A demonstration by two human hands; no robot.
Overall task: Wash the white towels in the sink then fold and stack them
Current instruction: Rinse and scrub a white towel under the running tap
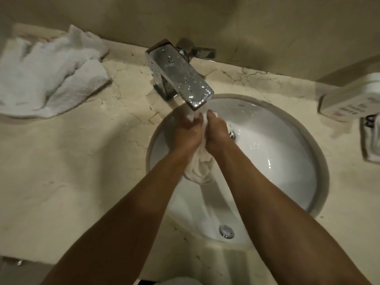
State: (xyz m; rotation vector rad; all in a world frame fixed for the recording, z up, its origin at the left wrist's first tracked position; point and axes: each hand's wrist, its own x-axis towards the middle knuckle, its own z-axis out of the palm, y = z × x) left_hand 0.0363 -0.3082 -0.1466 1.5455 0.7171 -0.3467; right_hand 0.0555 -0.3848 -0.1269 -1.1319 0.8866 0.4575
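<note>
Bunching towel (200, 161) between left hand (186, 133) and right hand (216, 134) (both grips clenched), tail hanging below.

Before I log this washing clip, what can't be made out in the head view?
- Wet towel: its upper part is hidden between the left hand and right hand.
- Box: cut off by the right edge, print too small to read.
- Towel pile: cut off by the left edge, count unclear.
</note>
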